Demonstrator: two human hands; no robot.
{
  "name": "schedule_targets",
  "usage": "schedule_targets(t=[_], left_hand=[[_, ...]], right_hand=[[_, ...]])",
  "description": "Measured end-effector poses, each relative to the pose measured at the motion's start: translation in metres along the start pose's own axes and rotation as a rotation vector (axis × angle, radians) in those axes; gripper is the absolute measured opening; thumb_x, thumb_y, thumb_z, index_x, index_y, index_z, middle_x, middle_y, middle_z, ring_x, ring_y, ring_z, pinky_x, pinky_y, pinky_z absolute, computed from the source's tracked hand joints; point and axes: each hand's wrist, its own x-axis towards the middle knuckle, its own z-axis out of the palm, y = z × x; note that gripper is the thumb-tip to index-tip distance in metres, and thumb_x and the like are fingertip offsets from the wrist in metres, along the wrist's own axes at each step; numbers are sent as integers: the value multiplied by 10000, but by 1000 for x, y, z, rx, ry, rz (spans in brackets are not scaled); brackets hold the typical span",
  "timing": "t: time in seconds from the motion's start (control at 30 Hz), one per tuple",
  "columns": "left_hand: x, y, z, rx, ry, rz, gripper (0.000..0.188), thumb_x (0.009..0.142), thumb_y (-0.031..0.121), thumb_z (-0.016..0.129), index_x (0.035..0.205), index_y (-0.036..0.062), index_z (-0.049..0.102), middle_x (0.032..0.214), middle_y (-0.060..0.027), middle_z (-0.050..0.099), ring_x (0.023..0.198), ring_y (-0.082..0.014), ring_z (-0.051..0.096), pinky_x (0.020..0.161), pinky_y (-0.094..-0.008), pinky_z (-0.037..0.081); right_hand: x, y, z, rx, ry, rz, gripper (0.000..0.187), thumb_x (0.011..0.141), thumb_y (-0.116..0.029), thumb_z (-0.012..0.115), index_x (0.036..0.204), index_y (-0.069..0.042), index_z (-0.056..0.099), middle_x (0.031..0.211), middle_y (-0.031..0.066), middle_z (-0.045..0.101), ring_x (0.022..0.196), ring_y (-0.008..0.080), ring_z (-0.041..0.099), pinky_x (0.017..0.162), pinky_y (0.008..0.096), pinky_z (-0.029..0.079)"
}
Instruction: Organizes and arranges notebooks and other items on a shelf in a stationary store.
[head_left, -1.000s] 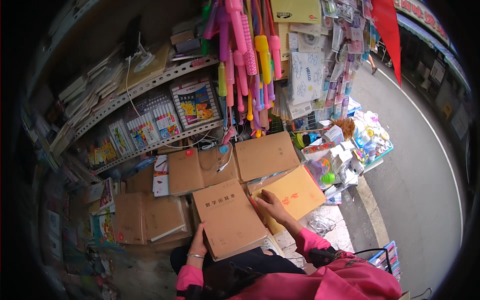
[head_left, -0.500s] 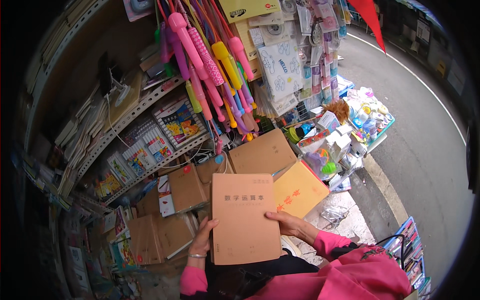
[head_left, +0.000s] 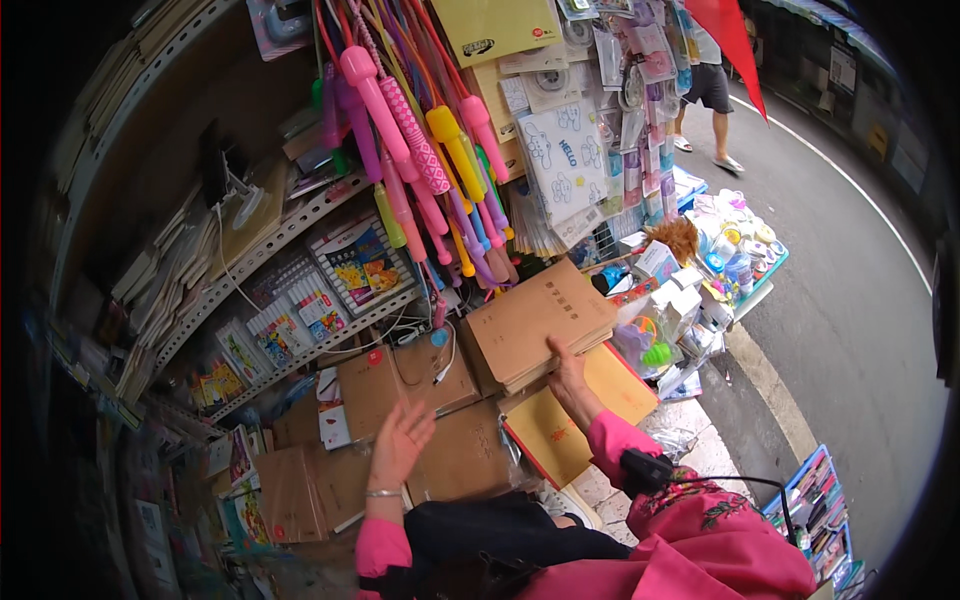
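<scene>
My right hand (head_left: 567, 374) is closed on the near right edge of a stack of brown paper-covered exercise books (head_left: 535, 318), its thumb lying on the top cover. The stack sits tilted at the back of the pile, partly over yellow notebooks with red edges (head_left: 550, 440). With fingers apart and nothing in it, my left hand (head_left: 403, 440) hovers beside a plastic-wrapped brown notebook pack (head_left: 455, 455). Another brown pack (head_left: 370, 388) with a red round sticker lies just beyond that hand.
Colourful jump ropes (head_left: 440, 150) hang over the far side. A perforated metal shelf (head_left: 270, 225) holds boxed pens at left. Small goods fill a tray (head_left: 745, 240) at right; a blue crate (head_left: 815, 500) stands lower right. A person's legs (head_left: 710, 110) show on the road.
The brown exercise book held in both hands has gone from before me; my right hand has moved forward to the stack at the back. My left hand has let go and opened.
</scene>
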Motion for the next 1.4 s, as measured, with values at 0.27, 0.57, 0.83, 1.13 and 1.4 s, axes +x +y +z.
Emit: schedule_targets(t=[0.27,0.57,0.83,1.13,1.4], left_hand=[[-40,-113,-85,-19,118,-311,446,929,238,509,1305,61,345,1345,-215,389,1212,-375,428,997,-462,380],[-46,-134,-100,198,87,-311,362,925,201,527,1222,21,425,1182,-230,519,1124,-325,513,956,-412,420],[-47,-134,-97,207,42,-299,313,938,201,503,1180,4,475,1144,-206,548,1099,-303,534,948,-401,430],[-18,-119,-56,285,-50,-209,389,939,256,514,1240,15,467,1191,-147,540,1080,-228,547,919,-323,442],[75,-116,4,379,-34,-37,379,944,214,496,1262,14,437,1163,-101,553,1087,-188,531,934,-302,423]], right_hand=[[25,38,-3,-129,61,111,586,767,-140,681,1260,-63,375,1222,127,476,1136,313,470,895,592,405],[-8,-41,-6,-519,-65,232,545,785,-354,677,1210,-95,455,1182,135,471,1085,241,423,843,413,415],[40,-106,-35,-1245,318,-627,671,825,-458,612,1231,48,442,1090,128,539,893,196,525,742,283,421],[61,-58,-8,-944,323,-544,497,887,-416,497,954,58,630,835,116,649,775,185,589,755,311,442],[67,-31,7,-832,405,-536,396,875,-318,556,1005,49,626,935,138,658,855,203,609,796,314,452]])
